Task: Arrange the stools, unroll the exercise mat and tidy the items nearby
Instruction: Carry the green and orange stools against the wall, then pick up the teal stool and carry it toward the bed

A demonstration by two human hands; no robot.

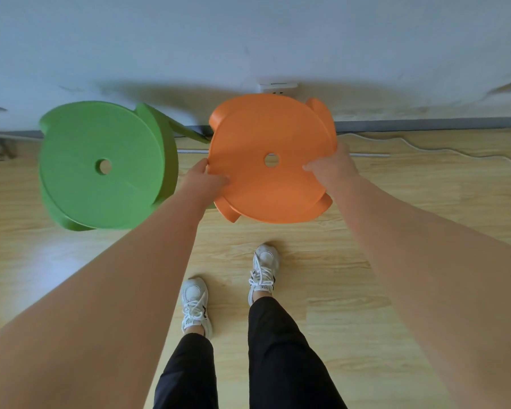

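An orange round stool (257, 196) with a hole in the middle of its seat is in front of me near the wall. My left hand (202, 183) grips its left rim, thumb on the seat. My right hand (332, 168) grips its right rim, thumb lying on top near the hole. A green stool (101, 166) of the same shape stands just to the left, close to the orange one, with a leg showing behind it. No exercise mat is in view.
A white wall (248, 48) with a grey skirting board runs across the back, with a white socket (278, 87) behind the orange stool. A thin cable (425, 147) trails along the wooden floor (366, 261) at right. My feet in white sneakers stand below the stool.
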